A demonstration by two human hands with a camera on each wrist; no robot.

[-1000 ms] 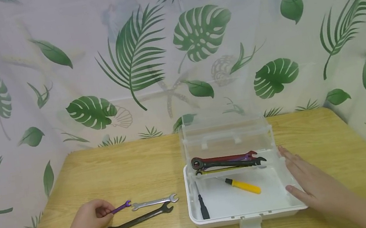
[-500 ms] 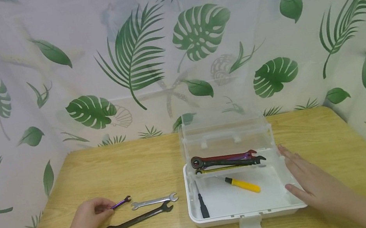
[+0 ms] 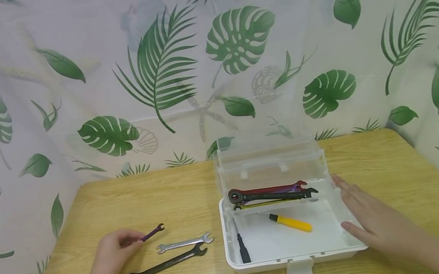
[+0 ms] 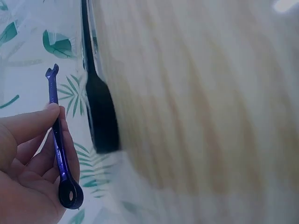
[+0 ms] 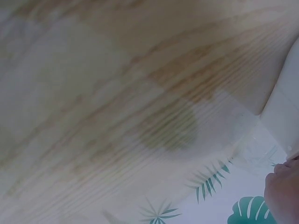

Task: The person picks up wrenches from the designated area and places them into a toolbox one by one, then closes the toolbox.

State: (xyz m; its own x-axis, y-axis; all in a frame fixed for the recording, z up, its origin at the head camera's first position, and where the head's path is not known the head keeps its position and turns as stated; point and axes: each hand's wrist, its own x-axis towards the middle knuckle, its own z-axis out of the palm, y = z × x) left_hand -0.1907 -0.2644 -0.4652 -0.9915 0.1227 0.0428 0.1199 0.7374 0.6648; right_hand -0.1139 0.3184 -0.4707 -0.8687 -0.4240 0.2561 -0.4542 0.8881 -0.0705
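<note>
My left hand point(image 3: 114, 253) pinches a small purple wrench point(image 4: 60, 144) between thumb and fingers, its open end pointing away; the ring end shows near the palm in the left wrist view. Right of that hand, a silver open-end wrench point(image 3: 185, 243) and a longer black ratchet wrench point(image 3: 165, 265) lie on the table. My right hand point(image 3: 379, 222) rests with extended fingers against the right side of a white toolbox point(image 3: 264, 266), whose clear lid point(image 3: 268, 148) stands raised. In the right wrist view only part of the right hand point(image 5: 284, 189) shows, beside the white box wall.
Inside the toolbox lie a yellow-handled screwdriver point(image 3: 294, 224) and a black screwdriver point(image 3: 243, 248). Several wrenches, including a black one point(image 3: 272, 194) and a red one point(image 3: 295, 186), lie at its back. A leaf-print cloth point(image 3: 167, 69) hangs behind the wooden table point(image 3: 147, 195).
My left hand has risen and shifted a little right with the purple wrench, away from the silver wrench's left end. The right hand keeps its place on the toolbox.
</note>
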